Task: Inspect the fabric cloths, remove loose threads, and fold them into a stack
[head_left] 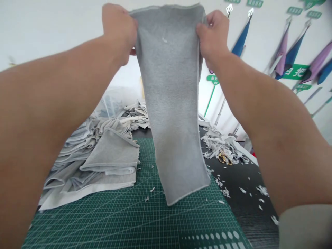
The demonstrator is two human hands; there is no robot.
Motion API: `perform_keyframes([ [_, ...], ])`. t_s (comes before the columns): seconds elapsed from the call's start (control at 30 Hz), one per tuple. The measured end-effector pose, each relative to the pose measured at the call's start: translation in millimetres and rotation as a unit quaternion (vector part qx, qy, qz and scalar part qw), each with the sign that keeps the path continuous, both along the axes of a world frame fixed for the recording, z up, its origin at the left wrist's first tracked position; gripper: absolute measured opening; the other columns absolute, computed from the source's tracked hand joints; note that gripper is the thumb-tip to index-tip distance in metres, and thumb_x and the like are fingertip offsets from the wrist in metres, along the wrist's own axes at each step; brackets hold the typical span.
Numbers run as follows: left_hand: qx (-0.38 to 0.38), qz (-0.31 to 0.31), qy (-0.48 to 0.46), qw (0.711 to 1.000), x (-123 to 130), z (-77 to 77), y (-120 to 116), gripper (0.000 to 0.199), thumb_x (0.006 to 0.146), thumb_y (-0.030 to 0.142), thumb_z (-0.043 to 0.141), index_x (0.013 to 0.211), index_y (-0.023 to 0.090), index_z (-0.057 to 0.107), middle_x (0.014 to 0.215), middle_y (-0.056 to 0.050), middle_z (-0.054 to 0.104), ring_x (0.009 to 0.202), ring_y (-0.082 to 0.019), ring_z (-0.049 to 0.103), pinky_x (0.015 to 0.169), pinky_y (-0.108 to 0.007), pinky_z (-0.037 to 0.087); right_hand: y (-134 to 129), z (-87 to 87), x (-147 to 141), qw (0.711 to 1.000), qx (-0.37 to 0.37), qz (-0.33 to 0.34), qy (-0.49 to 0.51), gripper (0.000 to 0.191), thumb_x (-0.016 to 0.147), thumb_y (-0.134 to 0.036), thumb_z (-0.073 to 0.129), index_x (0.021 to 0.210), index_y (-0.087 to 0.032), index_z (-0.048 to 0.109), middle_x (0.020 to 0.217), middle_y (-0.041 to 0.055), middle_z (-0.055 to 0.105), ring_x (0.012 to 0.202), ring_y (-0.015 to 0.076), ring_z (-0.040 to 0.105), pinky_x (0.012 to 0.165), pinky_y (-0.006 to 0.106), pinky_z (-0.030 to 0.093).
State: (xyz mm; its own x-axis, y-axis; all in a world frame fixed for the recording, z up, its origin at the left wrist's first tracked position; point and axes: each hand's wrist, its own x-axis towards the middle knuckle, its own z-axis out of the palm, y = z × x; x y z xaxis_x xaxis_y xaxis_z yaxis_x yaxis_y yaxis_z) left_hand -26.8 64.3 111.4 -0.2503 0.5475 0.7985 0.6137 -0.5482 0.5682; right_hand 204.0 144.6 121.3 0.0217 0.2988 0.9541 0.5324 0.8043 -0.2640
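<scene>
Your left hand [119, 33], top centre-left of frame, grips the upper left edge of a grey fabric piece [172, 93]; your right hand [214, 36], top centre-right, pinches its upper right edge, thumb on the near side. Hands well apart, both clamped on the cloth, arms raised. Fabric hangs long down the middle of the frame, lower end slanting, its lowest corner in front of the green cutting mat [124, 218]; can't tell if that corner touches. Small pale fleck on the cloth near the top.

Left-centre of frame: a heap of grey fabric [111, 152], folded and layered, partly on the mat; your left forearm covers some of it. More cloth lies farther back, near a translucent bin [109, 100]. Right-centre: pale scraps [216, 138] piled on the dark table [241, 183], with gold-handled scissors [225, 159] lying among them. Loose bits scattered on mat and table. Upper right: blue and purple cloths [241, 38] hanging against the white wall [64, 24], green signs [297, 71] around them. Lower right corner: your light grey sleeve [306, 224]
</scene>
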Motion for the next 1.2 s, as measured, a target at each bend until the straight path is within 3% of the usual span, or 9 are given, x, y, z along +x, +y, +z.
perform_keyframes([
  [0.1, -0.021, 0.052, -0.036, 0.998, -3, -9.7, 2, 0.036, 0.085, 0.015, 0.036, 0.118, 0.002, 0.033, 0.104, -0.005, 0.051, 0.101, -0.026, 0.057, 0.065, -0.033, 0.043, 6, -12.5, 5, 0.999, 0.023, 0.036, -0.029, 0.021, 0.084, -0.01, 0.054, 0.071, -0.019, 0.041, 0.072, -0.0018, 0.044, 0.063, 0.0043, 0.036, 0.059, 0.02, 0.032],
  [0.27, 0.018, 0.021, 0.035, 0.999, 2, -41.3, -20, 0.04, 0.08, 0.026, 0.042, 0.106, -0.003, 0.052, 0.083, -0.003, 0.055, 0.089, -0.025, 0.061, 0.062, -0.029, 0.039, 0, -48.4, 32, 0.992, 0.023, 0.11, -0.062, 0.014, 0.084, -0.018, 0.057, 0.078, -0.018, 0.045, 0.065, -0.0034, 0.047, 0.057, 0.0044, 0.038, 0.054, 0.02, 0.031],
  [0.37, 0.023, -0.007, 0.058, 0.998, 2, -72.1, -28, 0.041, 0.078, 0.03, 0.046, 0.097, -0.004, 0.057, 0.074, 0.0, 0.052, 0.08, -0.018, 0.062, 0.064, -0.027, 0.039, -11, -81.7, 51, 0.986, -0.009, 0.14, -0.09, 0.012, 0.084, -0.022, 0.058, 0.083, -0.015, 0.049, 0.066, -0.0031, 0.051, 0.057, 0.0051, 0.045, 0.054, 0.02, 0.033],
  [0.5, -0.008, -0.027, 0.122, 0.992, 2, -121.7, -36, 0.035, 0.078, 0.033, 0.051, 0.093, 0.004, 0.063, 0.069, 0.001, 0.057, 0.068, -0.009, 0.059, 0.063, -0.021, 0.041, -29, -130.0, 74, 0.981, -0.042, 0.132, -0.134, 0.015, 0.081, -0.029, 0.061, 0.082, -0.016, 0.053, 0.069, -0.0027, 0.054, 0.063, 0.0086, 0.05, 0.057, 0.021, 0.037],
  [0.6, -0.076, -0.036, 0.157, 0.984, 2, -154.2, -38, 0.028, 0.074, 0.036, 0.056, 0.085, 0.013, 0.067, 0.057, 0.002, 0.056, 0.055, -0.008, 0.051, 0.053, -0.019, 0.038, -40, -161.5, 86, 0.972, -0.095, 0.118, -0.177, 0.016, 0.08, -0.032, 0.06, 0.081, -0.017, 0.055, 0.07, -0.0017, 0.056, 0.06, 0.0098, 0.05, 0.055, 0.022, 0.038],
  [0.73, -0.149, -0.07, 0.157, 0.974, 2, -184.0, -33, 0.028, 0.073, 0.039, 0.057, 0.084, 0.016, 0.067, 0.053, 0.003, 0.053, 0.048, -0.009, 0.043, 0.048, -0.02, 0.032, -45, -194.2, 93, 0.953, -0.184, 0.112, -0.215, 0.017, 0.078, -0.034, 0.059, 0.08, -0.017, 0.055, 0.067, -0.0011, 0.056, 0.057, 0.0107, 0.048, 0.053, 0.023, 0.037],
  [0.9, -0.216, -0.074, 0.12, 0.966, 0, -206.3, -14, 0.029, 0.072, 0.041, 0.057, 0.084, 0.017, 0.067, 0.061, 0.001, 0.06, 0.056, -0.012, 0.053, 0.055, -0.021, 0.041, -31, -221.2, 87, 0.943, -0.25, 0.119, -0.185, 0.02, 0.078, -0.038, 0.056, 0.081, -0.018, 0.055, 0.061, -0.0031, 0.051, 0.052, 0.0098, 0.042, 0.05, 0.022, 0.032],
  [1.07, -0.218, -0.057, 0.022, 0.974, 4, -206.6, 9, 0.026, 0.071, 0.038, 0.06, 0.086, 0.017, 0.064, 0.07, -0.001, 0.064, 0.06, -0.013, 0.057, 0.055, -0.021, 0.045, -6, -223.9, 72, 0.942, -0.292, 0.137, -0.092, 0.021, 0.077, -0.039, 0.055, 0.079, -0.018, 0.052, 0.063, -0.002, 0.055, 0.054, 0.0109, 0.047, 0.051, 0.023, 0.036],
  [1.2, -0.339, -0.043, -0.045, 0.939, 11, -211.5, 25, 0.024, 0.076, 0.03, 0.058, 0.095, 0.017, 0.062, 0.081, -0.004, 0.065, 0.065, -0.014, 0.06, 0.056, -0.023, 0.048, 7, -229.3, 60, 0.923, -0.36, 0.074, -0.111, 0.018, 0.077, -0.036, 0.051, 0.078, -0.018, 0.053, 0.065, -0.0008, 0.058, 0.055, 0.0115, 0.049, 0.05, 0.022, 0.036],
])
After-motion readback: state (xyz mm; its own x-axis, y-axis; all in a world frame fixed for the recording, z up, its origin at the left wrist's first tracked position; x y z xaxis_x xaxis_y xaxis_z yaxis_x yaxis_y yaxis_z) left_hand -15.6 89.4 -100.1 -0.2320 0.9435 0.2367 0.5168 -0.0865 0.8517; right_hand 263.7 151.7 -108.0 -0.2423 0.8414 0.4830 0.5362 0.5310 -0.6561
